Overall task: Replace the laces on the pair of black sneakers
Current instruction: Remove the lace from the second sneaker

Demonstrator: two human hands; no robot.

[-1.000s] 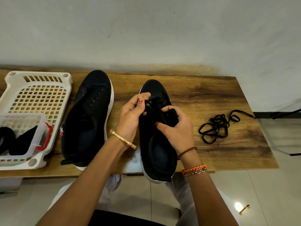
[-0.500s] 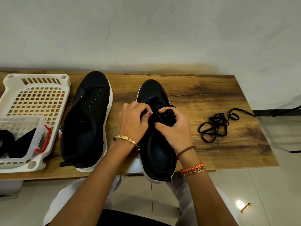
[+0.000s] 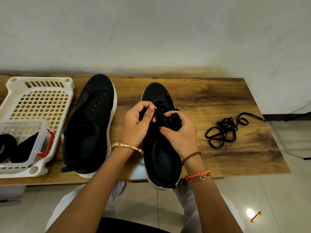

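The right sneaker (image 3: 162,158) lies on the counter (image 3: 210,98), toe to the wall, heel past the near edge. Over its eyelets, the left hand (image 3: 136,126) has its grip clamped on a black lace (image 3: 159,111); the right hand (image 3: 180,132) has its grip curled on the tongue (image 3: 175,119). The left sneaker (image 3: 90,125), its eyelets bare, lies well apart to the left. A loose lace (image 3: 225,130) lies coiled to the right. A white basket (image 3: 38,101) at far left holds a clear box (image 3: 33,140).
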